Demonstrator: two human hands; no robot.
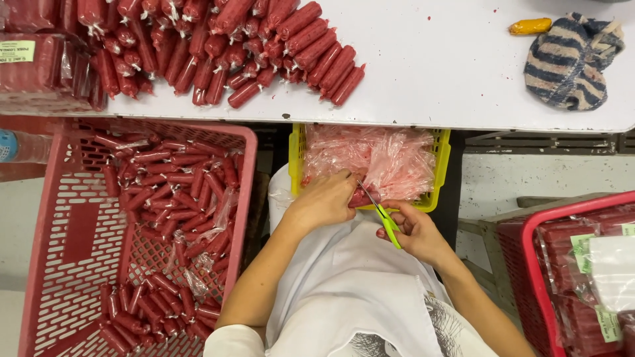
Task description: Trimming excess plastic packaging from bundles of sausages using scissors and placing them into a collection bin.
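My left hand [324, 200] grips a small red sausage [361, 197] over the front edge of a yellow basket [442, 168] filled with crumpled pinkish plastic wrappers [393, 158]. My right hand [417, 233] holds small scissors with a yellow-green handle [385, 217], their blades pointing up and left at the sausage's end. Both hands are above my lap, which is covered by a white apron [337, 291].
A red crate [79, 231] at my left holds many wrapped red sausages. A pile of sausages [231, 46] lies on the white table [450, 73], with packaged ones at far left. A striped cloth [572, 59] and an orange object [529, 26] sit at the right. Another red crate [562, 264] with packs stands right.
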